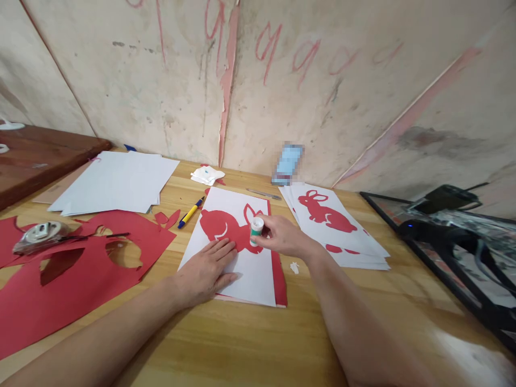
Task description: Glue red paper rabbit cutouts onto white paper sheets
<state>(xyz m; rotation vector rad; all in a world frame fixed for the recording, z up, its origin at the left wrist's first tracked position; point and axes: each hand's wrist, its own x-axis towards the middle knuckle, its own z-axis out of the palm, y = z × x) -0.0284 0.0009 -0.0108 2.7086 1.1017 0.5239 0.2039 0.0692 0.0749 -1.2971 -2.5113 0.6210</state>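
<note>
A white and green glue stick [256,230] is pinched in my right hand [282,235], over the head end of a red paper rabbit [221,221]. The rabbit lies on a white sheet [252,279] in front of me. With fingers stretched out, my left hand [207,270] lies flat on that sheet, its fingertips at the rabbit's lower edge. Red paper [280,285] sticks out from under the sheet's right side. Whether the glue stick's tip touches the rabbit is hidden.
Left lie cut red paper scraps [100,274], a tape measure [42,236], white sheets [116,180] and a yellow-blue utility knife [191,213]. Behind are a crumpled tissue [207,174], a metal blade-like tool [264,194] and a phone [287,164]. Right are rabbit sheets [334,217] and a black-framed rack [443,258].
</note>
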